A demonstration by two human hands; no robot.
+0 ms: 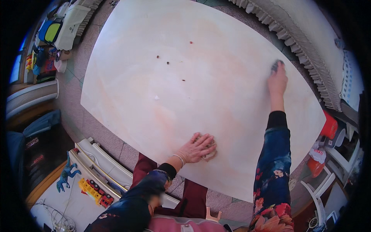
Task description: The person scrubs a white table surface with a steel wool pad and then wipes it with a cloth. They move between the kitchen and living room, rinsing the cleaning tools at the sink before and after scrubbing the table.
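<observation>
A large pale table top [203,110] with faint orange marbling fills the middle of the view. My left hand [198,148] lies on it near the close edge, fingers spread over a light-coloured thing, perhaps a cloth, that shows under the palm and fingertips. Near the far right edge my right hand [278,79] holds a dark, blurred object [276,66] against the surface; its kind cannot be told. Small dark bits [167,63], a reddish bit [191,42] and a white scrap [156,97] lie on the table top, left of my right hand.
A sofa with a ruffled cover [307,46] runs along the upper right. At the lower left stands a cabinet with a toy dinosaur [68,172] and a yellow toy truck [94,191]. A red container [329,125] and a white chair [318,188] are at the right.
</observation>
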